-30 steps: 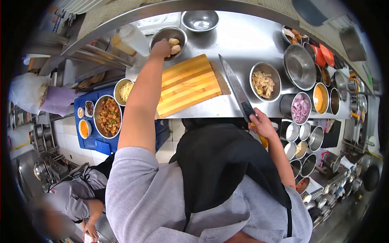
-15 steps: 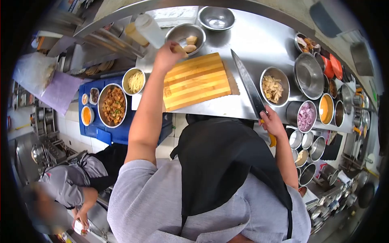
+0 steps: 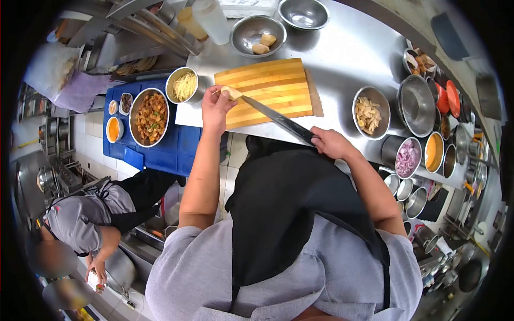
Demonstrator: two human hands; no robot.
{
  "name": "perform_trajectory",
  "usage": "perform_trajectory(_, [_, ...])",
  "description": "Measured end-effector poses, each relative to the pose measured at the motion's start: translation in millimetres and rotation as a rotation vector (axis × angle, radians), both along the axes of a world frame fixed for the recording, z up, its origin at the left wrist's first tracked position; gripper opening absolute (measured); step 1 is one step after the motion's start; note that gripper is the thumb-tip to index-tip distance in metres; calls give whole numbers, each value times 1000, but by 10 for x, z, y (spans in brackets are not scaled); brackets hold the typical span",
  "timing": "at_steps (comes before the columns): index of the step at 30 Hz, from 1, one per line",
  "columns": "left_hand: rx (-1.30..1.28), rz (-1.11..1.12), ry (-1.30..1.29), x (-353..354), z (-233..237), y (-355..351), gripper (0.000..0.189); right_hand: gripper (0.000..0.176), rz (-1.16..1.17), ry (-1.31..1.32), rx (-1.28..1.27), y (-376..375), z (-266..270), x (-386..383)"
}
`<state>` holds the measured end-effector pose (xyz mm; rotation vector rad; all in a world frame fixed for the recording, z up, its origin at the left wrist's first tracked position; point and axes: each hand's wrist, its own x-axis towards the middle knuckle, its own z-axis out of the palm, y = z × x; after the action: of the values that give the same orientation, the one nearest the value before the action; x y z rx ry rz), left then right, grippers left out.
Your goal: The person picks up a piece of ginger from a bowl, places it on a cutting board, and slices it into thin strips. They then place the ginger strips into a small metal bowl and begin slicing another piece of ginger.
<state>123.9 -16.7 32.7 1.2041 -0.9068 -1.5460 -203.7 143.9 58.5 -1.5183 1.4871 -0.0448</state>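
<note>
My left hand [image 3: 215, 111] pinches a pale peeled piece of what looks like ginger [image 3: 232, 93] above the left part of a striped wooden cutting board [image 3: 270, 85]. In my right hand [image 3: 333, 143] is a large kitchen knife [image 3: 277, 119], gripped by its handle. The blade slants across the board's near edge, its tip right at the piece. Two similar pale pieces [image 3: 261, 48] lie in a steel bowl [image 3: 241, 33] beyond the board. To the right stands a steel bowl of pale slices [image 3: 368, 114].
A container of pale yellow shreds [image 3: 184, 86] stands left of the board. On a blue surface [image 3: 179, 144] sits a bowl of chopped brown food [image 3: 151, 119]. Sliced red onions [image 3: 407, 157] and an orange sauce [image 3: 433, 150] fill pots at right. Another person [image 3: 88, 214] works at lower left.
My left hand has come back from the steel bowl to the board with the pale piece. My right hand has swung the knife left, bringing its tip to that piece.
</note>
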Motion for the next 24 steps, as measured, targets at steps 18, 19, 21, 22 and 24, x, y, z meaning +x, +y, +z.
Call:
perform_trajectory(18, [-329, -257, -867, -735, -348, 52, 38, 22, -182, 337, -169, 101, 37, 118])
perform_trajectory(19, [-305, -303, -961, -748, -354, 34, 40, 22, -179, 352, -132, 103, 1, 125])
perform_trajectory(21, [-321, -265, -966, -751, -297, -1, 41, 22, -190, 355, -125, 137, -55, 121])
perform_trajectory(22, [-332, -224, -974, -741, -232, -14, 43, 22, -196, 354, -117, 163, -79, 124])
perform_trajectory(24, [-385, -248, -915, -683, 29, -57, 43, 21, -211, 351, -121, 180, -106, 137])
